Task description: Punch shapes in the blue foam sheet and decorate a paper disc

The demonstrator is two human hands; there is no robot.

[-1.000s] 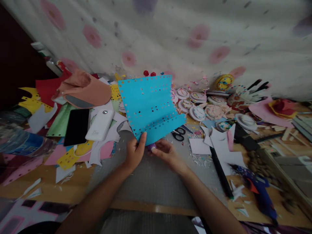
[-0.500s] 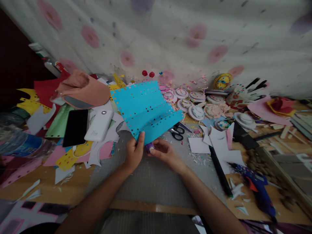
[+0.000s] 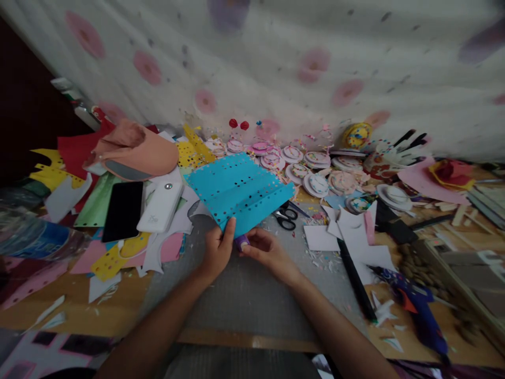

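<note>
My left hand (image 3: 220,246) pinches the near corner of a bright blue paper sheet (image 3: 240,195), its thumb on top. The sheet is creased and has rows of small punched holes along its edges and across its middle. Under its near edge, my right hand (image 3: 270,255) grips a small purple craft punch (image 3: 242,242), thumb at its pale end. Paper and fingers hide part of the punch. Both hands are above a grey cutting mat (image 3: 244,300). Black-handled scissors (image 3: 286,217) lie just beyond the right hand.
Left: paper scraps, a black phone (image 3: 123,210), a white power bank (image 3: 160,206), a cap (image 3: 136,152) and a plastic bottle (image 3: 43,234). Right: a black pen (image 3: 357,281), a blue glue gun (image 3: 422,316) and white paper pieces (image 3: 357,231). Small decorated paper hats (image 3: 315,183) line the back.
The blue sheet's far edge has dropped lower, uncovering more of the small hats behind it. Both hands keep their grips in nearly the same place.
</note>
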